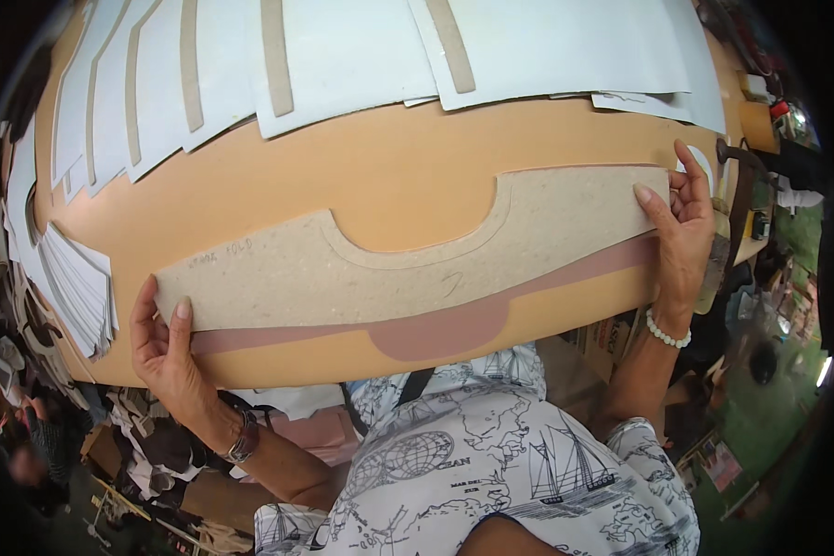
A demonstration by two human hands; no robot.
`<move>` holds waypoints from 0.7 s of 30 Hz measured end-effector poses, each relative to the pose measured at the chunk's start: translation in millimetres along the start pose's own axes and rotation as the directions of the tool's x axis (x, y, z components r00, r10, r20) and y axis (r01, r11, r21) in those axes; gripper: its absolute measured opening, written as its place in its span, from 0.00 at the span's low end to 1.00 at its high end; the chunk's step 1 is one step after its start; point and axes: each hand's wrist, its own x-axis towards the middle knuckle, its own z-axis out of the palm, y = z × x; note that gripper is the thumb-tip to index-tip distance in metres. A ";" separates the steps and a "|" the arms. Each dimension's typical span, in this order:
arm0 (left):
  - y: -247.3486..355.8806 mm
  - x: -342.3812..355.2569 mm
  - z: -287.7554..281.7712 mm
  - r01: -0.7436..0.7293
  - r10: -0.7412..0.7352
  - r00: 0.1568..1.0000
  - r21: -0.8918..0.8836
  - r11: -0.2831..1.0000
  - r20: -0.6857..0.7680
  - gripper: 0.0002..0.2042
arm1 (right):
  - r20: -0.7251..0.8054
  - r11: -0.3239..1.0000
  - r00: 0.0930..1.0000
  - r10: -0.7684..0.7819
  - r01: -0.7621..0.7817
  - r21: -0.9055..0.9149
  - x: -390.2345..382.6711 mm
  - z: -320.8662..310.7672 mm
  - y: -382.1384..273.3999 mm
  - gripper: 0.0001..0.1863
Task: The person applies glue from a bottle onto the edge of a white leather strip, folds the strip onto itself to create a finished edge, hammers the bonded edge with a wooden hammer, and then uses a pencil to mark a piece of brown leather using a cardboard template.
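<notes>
A long grey-beige cardboard pattern piece (pixel 417 278) with a deep curved notch in its far edge spans the space between my hands. My left hand (pixel 169 347) pinches its left end between thumb and fingers. At the other end my right hand (pixel 684 218) grips the upper right corner, thumb on top and index finger stretched upward. Faint pencil marks show on the cardboard. Beneath it lies a mauve flat piece (pixel 440 332), whose rounded tab and long lower edge stick out on the near side; the rest of it is covered.
The tan tabletop (pixel 250 185) has a curved near edge close to my body. White panels (pixel 352 56) with beige strips overlap along the far side. A fanned stack of white pieces (pixel 74 292) lies at the left. A hammer (pixel 743 157) is beyond my right hand, near a brown tape roll (pixel 760 127).
</notes>
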 end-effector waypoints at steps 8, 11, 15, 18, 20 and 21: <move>3.1 -2.3 2.6 -0.020 0.020 1.000 -0.026 0.999 -0.008 0.21 | -0.006 0.999 1.000 0.004 -0.005 -0.053 0.9 3.4 -1.3 0.32; 11.2 -5.0 13.1 -0.065 0.064 0.998 -0.011 0.998 -0.029 0.21 | -0.014 0.998 1.000 0.011 -0.012 -0.065 -0.8 1.6 -1.1 0.31; 10.1 -5.8 12.4 -0.082 0.092 0.993 0.124 0.989 -0.075 0.22 | 0.012 0.997 1.000 0.002 -0.001 -0.083 -0.4 -0.4 2.5 0.31; 10.4 -8.4 15.6 -0.060 0.079 0.990 0.158 0.986 -0.117 0.21 | 0.004 0.995 1.000 -0.002 0.002 -0.103 -1.4 2.9 0.9 0.31; 12.5 -11.5 17.4 -0.055 0.083 0.986 0.188 0.981 -0.142 0.21 | -0.006 0.994 1.000 -0.004 0.004 -0.106 -1.3 3.5 1.0 0.31; 13.3 -12.6 17.2 -0.049 0.085 0.983 0.217 0.975 -0.162 0.20 | -0.002 0.995 1.000 0.002 -0.002 -0.101 -0.5 2.1 2.8 0.31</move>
